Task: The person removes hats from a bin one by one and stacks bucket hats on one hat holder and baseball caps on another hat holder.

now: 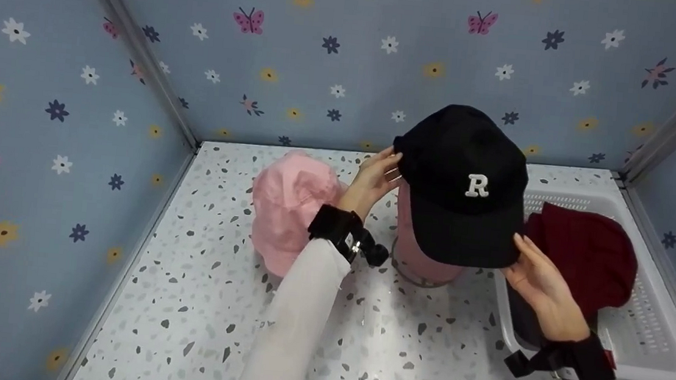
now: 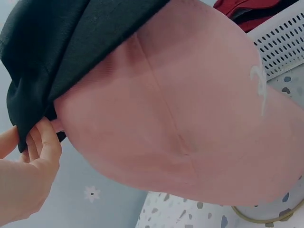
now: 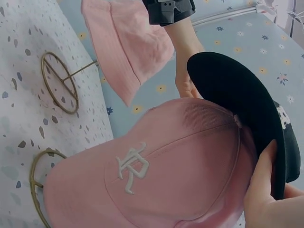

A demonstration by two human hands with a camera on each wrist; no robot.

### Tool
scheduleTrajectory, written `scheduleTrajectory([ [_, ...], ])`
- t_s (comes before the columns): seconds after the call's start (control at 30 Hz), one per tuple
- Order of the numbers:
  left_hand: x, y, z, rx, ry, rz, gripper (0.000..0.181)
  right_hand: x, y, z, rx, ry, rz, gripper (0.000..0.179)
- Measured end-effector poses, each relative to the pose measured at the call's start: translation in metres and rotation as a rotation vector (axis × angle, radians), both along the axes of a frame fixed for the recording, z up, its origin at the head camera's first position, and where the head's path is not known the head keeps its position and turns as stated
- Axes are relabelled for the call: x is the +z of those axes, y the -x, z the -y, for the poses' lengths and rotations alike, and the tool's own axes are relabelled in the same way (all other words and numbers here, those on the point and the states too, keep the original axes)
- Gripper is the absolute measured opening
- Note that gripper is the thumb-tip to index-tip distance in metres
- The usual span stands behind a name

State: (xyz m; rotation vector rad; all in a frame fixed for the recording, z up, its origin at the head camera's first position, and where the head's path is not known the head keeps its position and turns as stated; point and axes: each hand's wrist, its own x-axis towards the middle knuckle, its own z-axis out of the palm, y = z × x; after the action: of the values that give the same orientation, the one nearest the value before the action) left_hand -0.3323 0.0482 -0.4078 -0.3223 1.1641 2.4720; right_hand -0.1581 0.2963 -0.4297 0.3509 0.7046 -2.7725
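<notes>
A black baseball cap [image 1: 470, 146] with a white letter R is held between both hands, over a pink baseball cap [image 3: 190, 161] that sits on a wire stand [image 3: 35, 173]. My left hand [image 1: 376, 178] pinches the black cap's edge at its left side, also clear in the left wrist view. On the other side, my right hand [image 1: 543, 290] grips the brim, thumb on one face and fingers behind. The black cap covers the pink cap's top in the head view; whether the two touch, I cannot tell. Left of them a pink bucket hat [image 1: 280, 222] rests on a second wire stand [image 3: 59, 83].
A white perforated basket [image 1: 659, 365] stands at the right, holding a dark red hat [image 1: 589, 255] and a dark item partly hidden by my right hand. Flowered blue panels [image 1: 337, 61] enclose the speckled tabletop [image 1: 191, 324] at the back and sides.
</notes>
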Motion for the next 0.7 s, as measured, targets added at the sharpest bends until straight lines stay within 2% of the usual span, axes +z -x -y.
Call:
scheduleTrajectory([
  [0.07,-0.002,0.000,-0.001,0.006,0.019,0.004,0.045,0.000,0.000,0.001,0.009,-0.028,0.013,0.051],
  [0.17,-0.007,0.001,-0.002,0.019,0.062,0.006,0.045,0.000,0.001,0.002,0.026,-0.044,0.028,0.064],
  [0.23,-0.010,0.001,-0.002,0.018,0.092,0.011,0.045,-0.001,0.001,0.002,0.038,-0.052,0.042,0.057],
  [0.4,-0.017,-0.002,0.000,0.003,0.138,0.039,0.043,-0.003,0.001,0.003,0.068,-0.069,0.075,0.018],
  [0.6,-0.025,-0.006,-0.002,0.002,0.133,0.068,0.037,-0.003,0.000,0.004,0.121,-0.179,0.124,0.015],
  [0.7,-0.031,-0.006,-0.004,0.023,0.158,0.074,0.030,-0.005,-0.004,0.003,0.158,-0.248,0.109,0.016],
])
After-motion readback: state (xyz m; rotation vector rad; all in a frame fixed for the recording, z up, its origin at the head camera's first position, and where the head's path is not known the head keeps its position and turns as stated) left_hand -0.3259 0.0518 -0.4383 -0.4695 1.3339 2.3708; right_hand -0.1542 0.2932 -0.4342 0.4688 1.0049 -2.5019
